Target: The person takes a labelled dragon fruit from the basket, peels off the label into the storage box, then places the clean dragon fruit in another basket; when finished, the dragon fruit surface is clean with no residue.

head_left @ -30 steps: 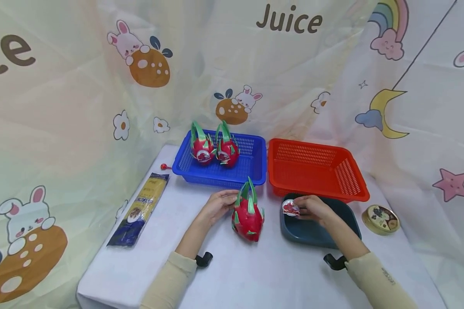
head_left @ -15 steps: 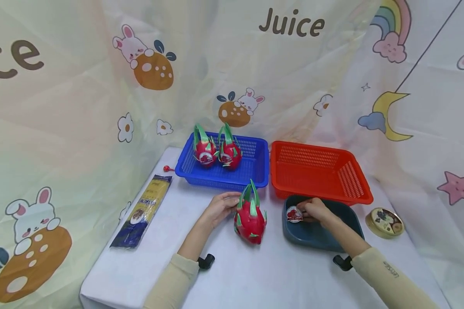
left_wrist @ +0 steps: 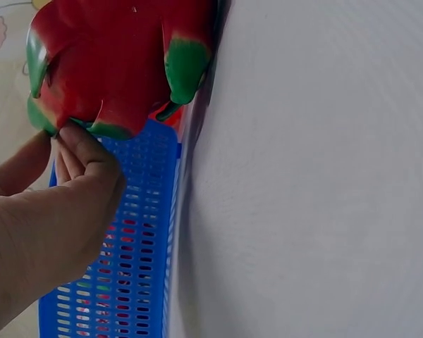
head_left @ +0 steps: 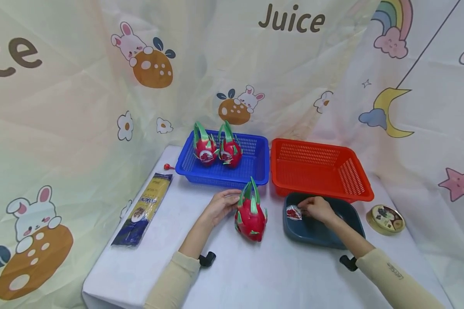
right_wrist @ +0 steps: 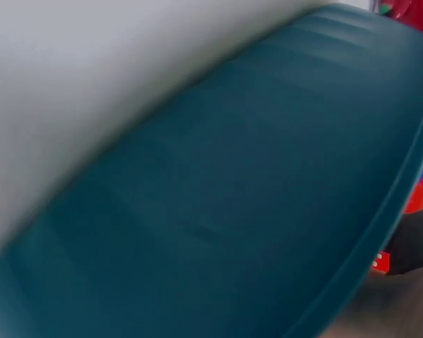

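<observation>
Head view: so there's a loose dragon fruit (head_left: 251, 219) (shiny, kinda fake looking) in front of the blue basket (head_left: 255, 165) and left of a dark teal tub (head_left: 315, 241), green leaves pointing toward the basket. The left hand (head_left: 221, 208) has its fingers pinched together on one of the fruit's green tips, super clear in the left wrist view.

Over in the tub, the right hand (head_left: 317, 209) has its fingers bent and close together at the edge of a round red-and-white sticker (head_left: 294, 212), which looks pinched. Right wrist view is mostly tub wall, so it doesn't help much with those fingers.

Blue basket has two more dragon fruits (head_left: 230, 153) side by side, both wearing round stickers. Red basket (head_left: 305, 171) sits right next to it, behind the tub. Round gold tin (head_left: 387, 218) is off to the right, a yellow-and-blue packet (head_left: 142, 210) off to the left, all on the white-covered tabletop (head_left: 251, 274). Backdrop's a cartoon bunny curtain (head_left: 201, 43).
</observation>
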A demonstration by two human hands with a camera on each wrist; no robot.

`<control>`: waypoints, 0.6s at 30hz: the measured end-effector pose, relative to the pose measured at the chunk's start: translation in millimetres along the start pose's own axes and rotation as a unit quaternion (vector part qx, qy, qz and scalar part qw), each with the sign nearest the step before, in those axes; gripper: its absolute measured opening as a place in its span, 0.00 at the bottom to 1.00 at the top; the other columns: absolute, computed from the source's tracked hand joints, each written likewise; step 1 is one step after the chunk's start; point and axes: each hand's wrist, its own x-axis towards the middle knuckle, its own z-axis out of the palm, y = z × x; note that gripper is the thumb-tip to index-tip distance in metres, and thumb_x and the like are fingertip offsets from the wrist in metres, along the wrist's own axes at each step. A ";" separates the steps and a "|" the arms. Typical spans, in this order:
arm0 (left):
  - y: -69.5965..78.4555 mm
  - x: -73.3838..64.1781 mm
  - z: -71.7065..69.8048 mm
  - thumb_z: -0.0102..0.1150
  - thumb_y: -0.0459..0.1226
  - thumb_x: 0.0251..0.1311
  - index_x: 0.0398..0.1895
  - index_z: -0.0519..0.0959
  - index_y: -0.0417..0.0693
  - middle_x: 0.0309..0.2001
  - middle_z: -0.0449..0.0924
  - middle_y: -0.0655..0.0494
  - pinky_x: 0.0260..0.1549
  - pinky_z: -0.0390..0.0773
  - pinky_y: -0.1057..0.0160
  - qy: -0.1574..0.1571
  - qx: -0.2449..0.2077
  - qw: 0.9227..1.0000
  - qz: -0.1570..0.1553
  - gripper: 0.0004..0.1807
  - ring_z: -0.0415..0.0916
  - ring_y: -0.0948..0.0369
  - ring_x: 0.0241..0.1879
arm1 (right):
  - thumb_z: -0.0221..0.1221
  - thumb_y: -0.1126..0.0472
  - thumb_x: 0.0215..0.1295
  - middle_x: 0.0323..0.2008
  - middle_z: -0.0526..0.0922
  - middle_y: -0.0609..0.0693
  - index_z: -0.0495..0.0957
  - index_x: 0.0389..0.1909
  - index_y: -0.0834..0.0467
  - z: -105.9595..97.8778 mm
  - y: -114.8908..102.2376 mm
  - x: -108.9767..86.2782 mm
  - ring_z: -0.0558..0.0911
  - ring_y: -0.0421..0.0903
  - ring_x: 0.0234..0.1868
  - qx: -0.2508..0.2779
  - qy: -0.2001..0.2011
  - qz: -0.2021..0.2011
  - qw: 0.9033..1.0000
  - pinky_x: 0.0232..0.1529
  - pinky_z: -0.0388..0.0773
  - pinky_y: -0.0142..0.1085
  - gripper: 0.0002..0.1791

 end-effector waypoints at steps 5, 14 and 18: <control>-0.5 0.5 0.7 0.57 0.27 0.72 0.62 0.76 0.28 0.45 0.87 0.47 0.41 0.84 0.66 0.005 -0.006 1.000 0.002 0.18 0.84 0.62 0.39 | 0.50 0.69 0.76 0.45 0.88 0.64 0.85 0.48 0.69 -0.9 5.8 0.0 0.89 0.56 0.44 -0.056 0.002 -0.044 0.997 0.50 0.86 0.51 0.15; -0.7 0.7 1.0 0.56 0.26 0.72 0.63 0.75 0.27 0.45 0.87 0.46 0.40 0.84 0.66 0.005 -0.012 1.000 0.002 0.19 0.85 0.62 0.38 | 0.50 0.69 0.79 0.48 0.86 0.68 0.81 0.51 0.73 0.5 5.7 -1.1 0.90 0.57 0.42 0.001 -0.019 -0.025 0.999 0.44 0.89 0.49 0.14; 0.7 -1.0 2.3 0.55 0.25 0.72 0.63 0.74 0.26 0.44 0.87 0.47 0.40 0.84 0.67 0.006 -0.015 1.000 0.003 0.19 0.85 0.63 0.40 | 0.49 0.68 0.81 0.51 0.83 0.72 0.78 0.56 0.76 -1.1 3.0 -3.2 0.89 0.61 0.45 0.055 -0.038 -0.005 0.998 0.44 0.88 0.51 0.16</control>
